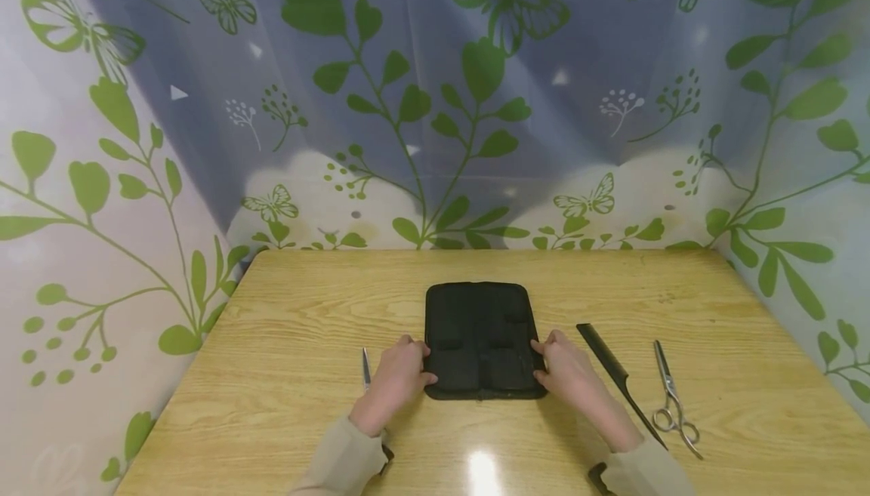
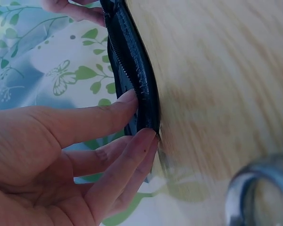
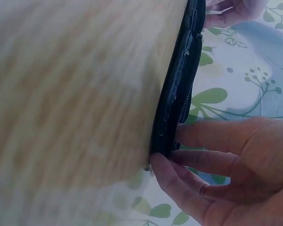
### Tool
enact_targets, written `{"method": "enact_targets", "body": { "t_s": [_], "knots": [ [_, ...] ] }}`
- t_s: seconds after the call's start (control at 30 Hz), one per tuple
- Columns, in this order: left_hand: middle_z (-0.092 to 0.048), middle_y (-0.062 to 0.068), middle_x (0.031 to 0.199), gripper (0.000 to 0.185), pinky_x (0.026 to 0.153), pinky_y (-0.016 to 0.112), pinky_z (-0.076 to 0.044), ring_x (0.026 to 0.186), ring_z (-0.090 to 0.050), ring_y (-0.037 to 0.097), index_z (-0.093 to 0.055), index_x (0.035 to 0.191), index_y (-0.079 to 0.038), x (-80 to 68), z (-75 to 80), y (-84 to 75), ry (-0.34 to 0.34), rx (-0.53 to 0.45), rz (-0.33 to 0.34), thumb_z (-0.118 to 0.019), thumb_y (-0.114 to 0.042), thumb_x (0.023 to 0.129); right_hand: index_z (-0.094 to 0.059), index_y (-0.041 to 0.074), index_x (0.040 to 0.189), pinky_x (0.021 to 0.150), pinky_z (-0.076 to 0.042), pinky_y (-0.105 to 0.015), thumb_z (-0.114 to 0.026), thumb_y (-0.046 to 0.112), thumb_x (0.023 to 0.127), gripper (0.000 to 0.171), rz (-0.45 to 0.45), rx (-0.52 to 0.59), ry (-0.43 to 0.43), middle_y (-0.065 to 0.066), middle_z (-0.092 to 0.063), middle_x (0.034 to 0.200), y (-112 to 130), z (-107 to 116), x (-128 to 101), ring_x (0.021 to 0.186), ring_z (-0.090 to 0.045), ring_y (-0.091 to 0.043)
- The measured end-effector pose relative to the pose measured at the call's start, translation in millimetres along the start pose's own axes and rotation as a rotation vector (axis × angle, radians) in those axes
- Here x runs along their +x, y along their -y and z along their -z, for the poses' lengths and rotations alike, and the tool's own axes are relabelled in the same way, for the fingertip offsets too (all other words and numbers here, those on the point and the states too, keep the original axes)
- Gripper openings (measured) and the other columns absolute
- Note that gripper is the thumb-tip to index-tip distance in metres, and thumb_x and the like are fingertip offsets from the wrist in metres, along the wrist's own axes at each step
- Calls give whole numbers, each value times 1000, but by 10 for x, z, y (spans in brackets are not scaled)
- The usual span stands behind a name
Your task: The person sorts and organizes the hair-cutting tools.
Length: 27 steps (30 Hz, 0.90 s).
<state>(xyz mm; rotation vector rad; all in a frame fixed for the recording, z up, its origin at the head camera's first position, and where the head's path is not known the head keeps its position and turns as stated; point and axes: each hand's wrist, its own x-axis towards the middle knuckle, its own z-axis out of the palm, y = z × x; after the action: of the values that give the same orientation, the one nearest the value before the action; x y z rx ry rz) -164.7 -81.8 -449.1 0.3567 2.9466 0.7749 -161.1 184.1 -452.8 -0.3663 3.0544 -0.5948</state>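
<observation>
A black zip case (image 1: 480, 337) lies open and flat in the middle of the wooden table (image 1: 306, 307). My left hand (image 1: 397, 375) holds its lower left edge, thumb on top and fingers against the side. My right hand (image 1: 567, 371) holds the lower right edge the same way. In the left wrist view the left hand (image 2: 118, 150) has its fingertips on the corner of the case (image 2: 137, 70). In the right wrist view the right hand (image 3: 212, 155) pinches the rim of the case (image 3: 179, 94) between thumb and fingers.
A black tail comb (image 1: 615, 375) and silver scissors (image 1: 673, 405) lie right of the case. A second pair of scissors (image 1: 366, 368) lies left of it, partly under my left hand. Leaf-patterned curtain (image 1: 435, 103) closes in the table on three sides.
</observation>
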Motion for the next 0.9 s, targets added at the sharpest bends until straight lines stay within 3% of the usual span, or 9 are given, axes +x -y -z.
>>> {"method": "enact_targets", "body": {
  "t_s": [0.17, 0.37, 0.53, 0.9],
  "knots": [
    [-58, 12, 93, 38, 72, 39, -54, 75, -56, 22, -70, 113, 7, -15, 10, -13, 3, 10, 6, -85, -10, 82, -69, -14, 108, 51, -35, -21, -81, 0, 81, 32, 5, 11, -13, -24, -61, 119, -1, -6, -26, 62, -35, -15],
    [-61, 18, 102, 38, 77, 43, -58, 87, -65, 34, -69, 112, 7, -42, 3, -23, 20, 22, 3, -85, -11, 82, -70, -13, 102, 51, -35, -21, -82, 1, 81, 28, 14, -5, -16, -24, -63, 121, 6, 1, -69, 63, -35, -14],
    [-60, 18, 101, 38, 78, 44, -58, 88, -65, 37, -69, 112, 7, -77, 9, -41, 24, 25, -4, -85, -10, 82, -70, -10, 94, 51, -34, -21, -82, -1, 80, 21, 10, 24, -4, -26, -62, 126, 7, 3, -113, 61, -34, -14],
    [-62, 21, 105, 41, 76, 45, -59, 87, -68, 40, -70, 113, 8, -171, -5, -46, 34, 37, -19, -85, -12, 81, -71, -11, 105, 51, -36, -21, -84, 1, 80, 31, 16, -2, -3, -22, -64, 117, 12, -10, -173, 61, -36, -12]
  ]
}}
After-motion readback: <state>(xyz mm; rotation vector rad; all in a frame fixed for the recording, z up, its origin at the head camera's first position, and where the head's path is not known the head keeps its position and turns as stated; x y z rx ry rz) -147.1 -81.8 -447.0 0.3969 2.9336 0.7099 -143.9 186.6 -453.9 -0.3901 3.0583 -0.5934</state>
